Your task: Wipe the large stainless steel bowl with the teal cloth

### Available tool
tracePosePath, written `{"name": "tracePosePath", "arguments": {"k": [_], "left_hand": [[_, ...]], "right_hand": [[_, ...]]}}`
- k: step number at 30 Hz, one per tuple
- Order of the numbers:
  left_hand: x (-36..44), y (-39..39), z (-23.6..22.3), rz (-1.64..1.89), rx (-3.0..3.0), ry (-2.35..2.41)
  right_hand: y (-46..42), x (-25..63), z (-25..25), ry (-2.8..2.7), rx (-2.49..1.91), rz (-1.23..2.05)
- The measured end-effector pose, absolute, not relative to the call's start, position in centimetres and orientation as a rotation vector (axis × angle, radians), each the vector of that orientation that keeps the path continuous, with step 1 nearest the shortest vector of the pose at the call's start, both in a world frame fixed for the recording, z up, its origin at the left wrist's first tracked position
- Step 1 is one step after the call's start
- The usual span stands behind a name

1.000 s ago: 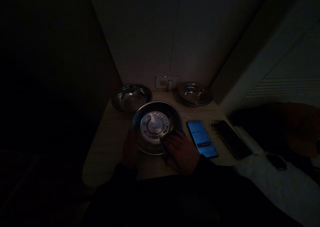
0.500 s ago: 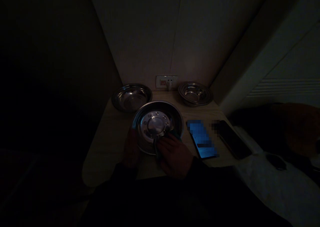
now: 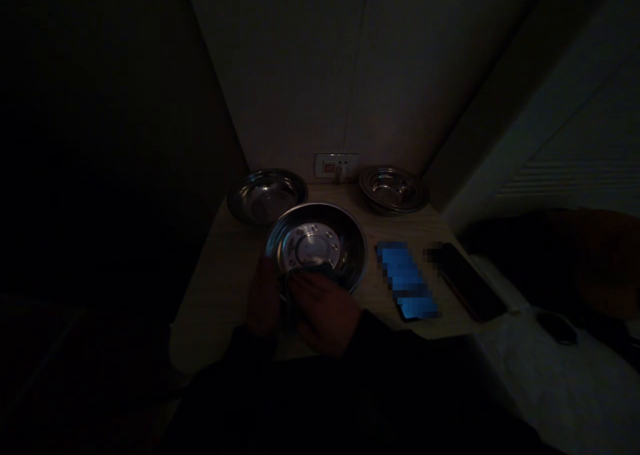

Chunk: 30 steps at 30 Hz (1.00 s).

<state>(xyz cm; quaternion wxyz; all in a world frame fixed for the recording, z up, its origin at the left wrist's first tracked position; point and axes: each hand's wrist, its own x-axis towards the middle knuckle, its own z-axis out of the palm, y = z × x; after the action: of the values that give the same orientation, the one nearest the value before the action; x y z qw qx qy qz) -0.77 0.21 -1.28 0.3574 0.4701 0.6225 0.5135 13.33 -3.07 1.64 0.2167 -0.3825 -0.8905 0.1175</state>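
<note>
A round, shiny metal basin (image 3: 314,243) stands on the small wooden table (image 3: 215,275), its inside facing up. At its left rim is my left hand (image 3: 263,298), closed on the edge, though the dim light blurs the fingers. Inside the near part of the basin, my right hand (image 3: 325,311) presses a dark cloth (image 3: 327,270) against the metal. Most of that cloth is hidden under the fingers.
Behind the basin stand another metal basin (image 3: 267,198) at left and stacked metal bowls (image 3: 393,189) at right. A lit phone (image 3: 407,278) and a dark phone (image 3: 473,281) lie right of my hands. A wall socket (image 3: 337,166) holds a plug.
My right hand has slid left with the cloth along the near inside of the basin. My left hand stays at the left rim. The view has shifted slightly.
</note>
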Motion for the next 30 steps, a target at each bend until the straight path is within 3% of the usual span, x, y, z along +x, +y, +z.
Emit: {"name": "tracePosePath", "arguments": {"k": [15, 30], "left_hand": [[0.2, -0.2, 1.2, 1.225, 1.26, 1.773], [-0.5, -0.2, -0.4, 1.275, 1.415, 1.706]], "right_hand": [[-3.5, 19.3, 3.7, -2.771, -1.073, 0.06], [-4.6, 21.4, 3.3, -2.57, -1.085, -0.034]]}}
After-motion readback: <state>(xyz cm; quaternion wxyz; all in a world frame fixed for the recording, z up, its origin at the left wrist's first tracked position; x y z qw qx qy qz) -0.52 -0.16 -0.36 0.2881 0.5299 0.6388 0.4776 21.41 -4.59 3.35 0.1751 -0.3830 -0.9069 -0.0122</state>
